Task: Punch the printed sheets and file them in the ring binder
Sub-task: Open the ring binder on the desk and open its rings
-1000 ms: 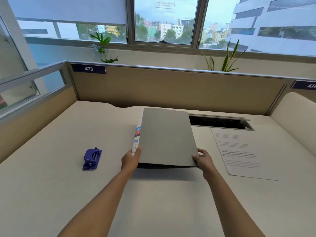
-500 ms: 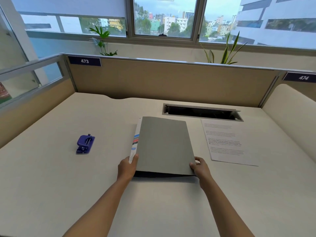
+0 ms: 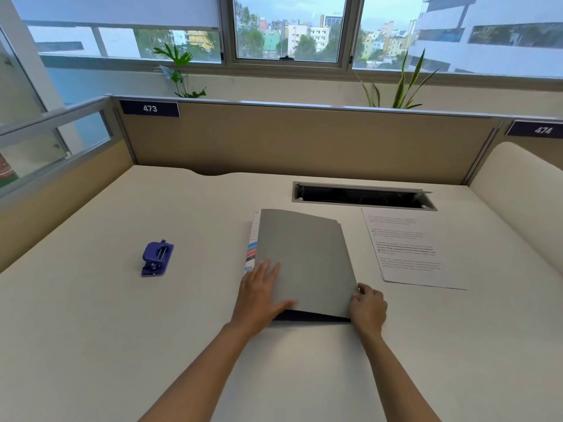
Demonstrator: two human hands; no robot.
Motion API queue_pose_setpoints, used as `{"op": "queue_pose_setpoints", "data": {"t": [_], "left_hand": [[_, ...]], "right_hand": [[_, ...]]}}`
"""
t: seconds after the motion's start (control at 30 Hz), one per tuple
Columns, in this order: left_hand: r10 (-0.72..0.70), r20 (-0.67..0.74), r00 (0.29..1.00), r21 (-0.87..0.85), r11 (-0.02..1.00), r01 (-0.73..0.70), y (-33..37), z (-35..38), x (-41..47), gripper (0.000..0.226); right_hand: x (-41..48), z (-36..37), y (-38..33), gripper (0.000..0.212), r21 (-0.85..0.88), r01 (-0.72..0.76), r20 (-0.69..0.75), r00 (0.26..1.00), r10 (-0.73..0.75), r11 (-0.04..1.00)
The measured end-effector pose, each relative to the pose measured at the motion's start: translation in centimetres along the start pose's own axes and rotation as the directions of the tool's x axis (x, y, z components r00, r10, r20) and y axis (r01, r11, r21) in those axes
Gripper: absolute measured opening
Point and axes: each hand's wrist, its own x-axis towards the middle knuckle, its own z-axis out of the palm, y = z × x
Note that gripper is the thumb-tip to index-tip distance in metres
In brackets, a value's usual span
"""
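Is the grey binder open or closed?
Closed. The ring binder lies on the desk with its grey cover down; the left hand rests flat on it, the right hand holds its near corner.

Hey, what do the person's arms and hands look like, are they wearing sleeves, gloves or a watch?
The left forearm and right forearm are bare down to the picture's bottom edge, with no sleeve in view. The left hand and right hand are ungloved; no watch, bracelet or ring shows.
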Motion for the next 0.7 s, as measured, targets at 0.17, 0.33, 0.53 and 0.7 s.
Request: {"op": "queue_pose_setpoints", "data": {"t": [0.17,0.33,0.53,0.7], "left_hand": [[0.037,0.157,0.987,0.213,0.975,-0.070,-0.5,0.7,0.4,0.083],[0.063,0.068,0.996,0.073,0.995,-0.068,-1.1,0.3,0.2,0.076],[-0.068,-0.150,0.986,-0.490,0.871,-0.014,-1.6,-0.5,0.1,0.063],[-0.426,-0.261,0.866,-0.796,0.603,0.057,-0.7,-2.0,-0.3,0.042]], "right_hand": [[0.0,0.4,0.2,0.033,0.119,0.112,-0.087,0.991,-0.102,0.987],[-0.1,-0.5,0.3,0.031,0.490,0.012,-0.199,0.975,0.099,0.872],[-0.1,-0.1,0.2,0.028,0.367,0.167,-0.148,0.982,-0.120,0.915],[-0.6,1.5,-0.6,0.030,0.212,0.303,-0.018,0.952,-0.306,0.929]]}}
